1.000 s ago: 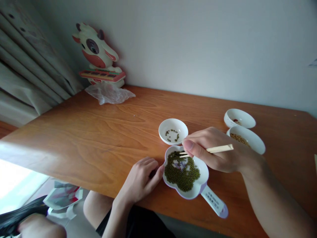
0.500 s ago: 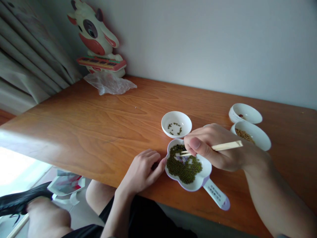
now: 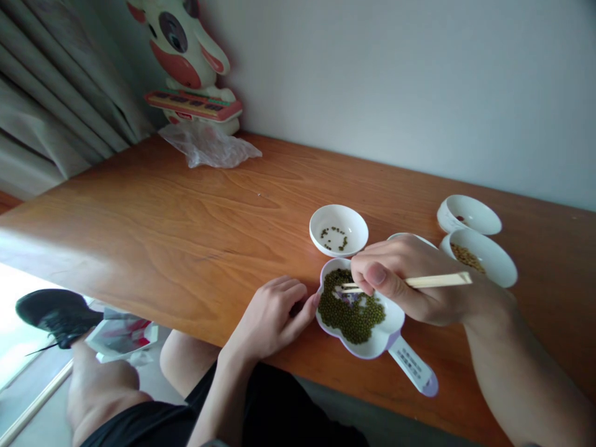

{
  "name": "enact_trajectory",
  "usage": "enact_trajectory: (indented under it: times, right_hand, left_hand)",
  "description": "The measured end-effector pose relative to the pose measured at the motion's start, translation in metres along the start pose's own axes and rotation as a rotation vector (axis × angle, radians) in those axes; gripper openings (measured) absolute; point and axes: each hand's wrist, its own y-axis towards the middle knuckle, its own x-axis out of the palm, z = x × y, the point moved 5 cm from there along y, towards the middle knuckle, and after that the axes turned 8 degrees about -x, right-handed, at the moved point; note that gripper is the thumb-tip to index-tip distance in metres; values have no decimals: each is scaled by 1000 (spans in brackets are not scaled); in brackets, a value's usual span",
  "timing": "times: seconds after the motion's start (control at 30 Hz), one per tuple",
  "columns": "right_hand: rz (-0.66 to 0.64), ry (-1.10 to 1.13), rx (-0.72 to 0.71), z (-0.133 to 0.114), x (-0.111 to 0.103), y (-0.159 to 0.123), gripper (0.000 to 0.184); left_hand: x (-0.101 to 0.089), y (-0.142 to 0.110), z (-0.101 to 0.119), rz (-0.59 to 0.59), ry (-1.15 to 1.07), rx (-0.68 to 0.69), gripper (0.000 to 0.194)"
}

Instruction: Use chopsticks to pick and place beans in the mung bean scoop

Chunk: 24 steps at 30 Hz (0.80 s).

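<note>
My right hand (image 3: 405,276) is closed around a pair of wooden chopsticks (image 3: 437,280). Their tips point down among green mung beans (image 3: 354,323) in a white, purple-rimmed flower-shaped scoop (image 3: 393,316), whose handle (image 3: 413,366) points toward the front right. Resting on the table, my left hand (image 3: 274,316) has loosely curled fingers, and its thumb touches the scoop's left rim. Just behind the scoop, a white bowl (image 3: 354,225) holds a scatter of mung beans. Whether a bean sits between the chopstick tips is too small to tell.
At the right stand a white bowl with tan beans (image 3: 500,261) and another with a few dark red bits (image 3: 484,214). My right hand partly hides one more white bowl (image 3: 419,239). A cow-shaped toy keyboard (image 3: 200,102) and a plastic bag (image 3: 218,149) occupy the back left corner.
The view has shifted slightly, moving the table items a little right in the picture. My right hand still has the chopsticks in the scoop. At the lower left, the shoe has moved.
</note>
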Motion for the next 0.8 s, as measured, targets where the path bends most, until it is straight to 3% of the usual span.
enact_trajectory:
  times: [0.4,0.53,0.8]
  right_hand:
    - [4,-6,23,-4,-3,1,53]
    - [-5,-15,67,-2,-3,2,55]
    - [8,-7,6,-6,-2,5,61]
  left_hand:
    - [-1,1,1,11,5,12,45]
    - [-1,1,2,10,1,13,46]
    - [-1,1,1,11,7,11,45]
